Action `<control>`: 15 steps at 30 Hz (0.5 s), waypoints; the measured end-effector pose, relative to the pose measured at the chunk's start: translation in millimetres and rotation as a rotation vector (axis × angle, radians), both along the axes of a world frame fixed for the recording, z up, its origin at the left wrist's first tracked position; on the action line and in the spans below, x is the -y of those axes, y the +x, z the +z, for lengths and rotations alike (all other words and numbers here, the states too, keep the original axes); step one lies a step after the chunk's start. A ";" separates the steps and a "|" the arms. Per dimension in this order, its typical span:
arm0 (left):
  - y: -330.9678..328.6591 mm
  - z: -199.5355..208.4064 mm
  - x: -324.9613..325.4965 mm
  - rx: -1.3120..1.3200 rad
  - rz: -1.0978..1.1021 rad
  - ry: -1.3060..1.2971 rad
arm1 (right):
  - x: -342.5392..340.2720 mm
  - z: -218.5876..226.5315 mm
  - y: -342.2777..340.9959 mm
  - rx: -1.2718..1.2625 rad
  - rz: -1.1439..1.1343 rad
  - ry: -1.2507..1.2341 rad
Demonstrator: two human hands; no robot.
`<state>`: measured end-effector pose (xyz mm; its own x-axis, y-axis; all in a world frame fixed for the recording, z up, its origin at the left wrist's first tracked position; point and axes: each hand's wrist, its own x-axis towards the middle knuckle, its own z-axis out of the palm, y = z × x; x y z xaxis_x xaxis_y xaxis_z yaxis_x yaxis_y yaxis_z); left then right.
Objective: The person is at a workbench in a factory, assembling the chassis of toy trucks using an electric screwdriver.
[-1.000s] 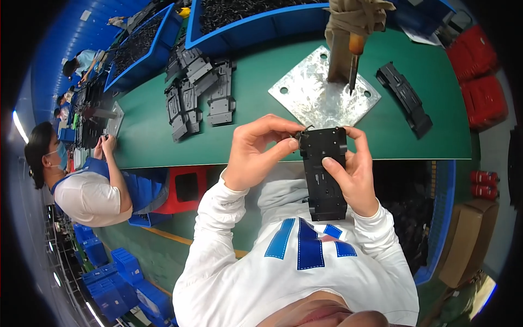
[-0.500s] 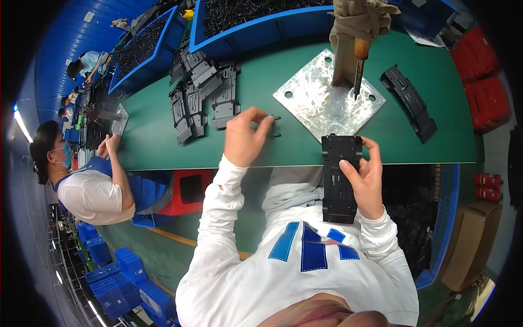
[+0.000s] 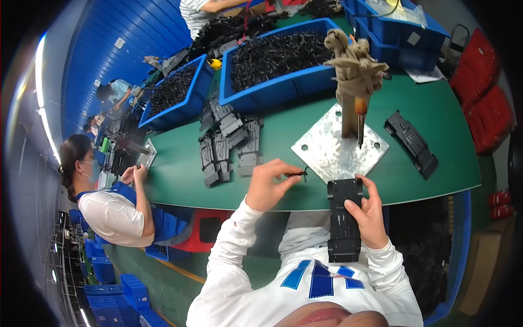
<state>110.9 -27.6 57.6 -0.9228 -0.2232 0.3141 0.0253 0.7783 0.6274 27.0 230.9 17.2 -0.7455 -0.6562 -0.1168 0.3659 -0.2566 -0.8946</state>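
My left hand (image 3: 269,184) is closed in a pinch on a small black plastic clip (image 3: 301,174), over the table's near edge. In my right hand (image 3: 371,218) is a long black plastic tray-like part (image 3: 344,226), gripped by its side with the thumb across its face. That part stands upright between my body and the table edge. Just beyond it lies a square metal plate (image 3: 321,144) with corner holes. A post wrapped in tan cloth (image 3: 354,76) rises from the plate, and an orange-handled pointed tool (image 3: 360,111) hangs there, tip down.
Similar black parts (image 3: 226,141) lie piled to the left, and one more black part (image 3: 411,143) at the right on the green table (image 3: 283,131). Behind are blue bins (image 3: 278,82) of small black pieces. A co-worker (image 3: 114,212) sits at the left. Red chairs (image 3: 485,103) stand right.
The view has tilted up, showing more of the far bins. My left fingers have closed on a small black clip near where small pieces lay on the table. My right hand still holds the tray-like part.
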 end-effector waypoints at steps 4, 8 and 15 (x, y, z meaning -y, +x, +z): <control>-1.5 26.1 -38.7 -0.047 0.005 0.326 | 18.0 12.3 1.1 -0.099 -0.028 -0.012; 2.1 36.9 -60.3 -0.163 -0.023 0.180 | 26.0 23.5 4.4 -0.084 0.015 -0.032; 7.7 32.9 -76.9 -0.151 -0.021 0.118 | 21.8 22.2 15.4 -0.288 -0.063 -0.008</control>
<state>118.6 49.3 90.5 -0.8722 -0.2478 0.4218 0.1412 0.6980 0.7020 42.4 209.0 39.4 -0.7867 -0.6073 0.1110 0.0799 -0.2784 -0.9571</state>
